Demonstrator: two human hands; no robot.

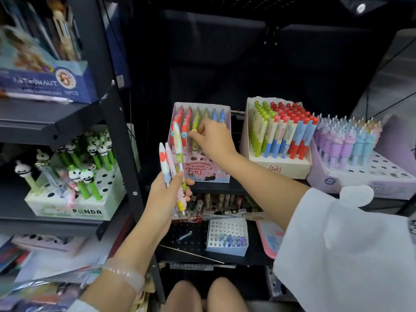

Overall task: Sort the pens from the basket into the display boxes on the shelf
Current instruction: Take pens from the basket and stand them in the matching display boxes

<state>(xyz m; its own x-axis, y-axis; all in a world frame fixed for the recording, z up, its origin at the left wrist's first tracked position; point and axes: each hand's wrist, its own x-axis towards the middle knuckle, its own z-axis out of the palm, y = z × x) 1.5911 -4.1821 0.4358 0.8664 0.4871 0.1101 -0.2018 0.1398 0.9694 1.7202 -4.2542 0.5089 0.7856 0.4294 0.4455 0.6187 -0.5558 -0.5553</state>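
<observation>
Nearest, a pale bracelet [126, 274] circles the left wrist, and the left hand [165, 200] grips a bunch of pens [174, 158] upright, tips fanned above the fingers, in front of the shelf's [216, 188] front edge. Past it the right hand [212, 140], reaching from a white sleeve [337, 244], pinches a green pen [194, 137] standing in the pink box [221, 174] (its label reads "Retractable eraser"), whose front holes are open. Right of that box, touching it or nearly so, a white box [283, 168] holds green, blue and red pens, and a lilac box [387, 183] stands at the shelf's right end. On the left-hand shelf sits a panda box [67, 210].
</observation>
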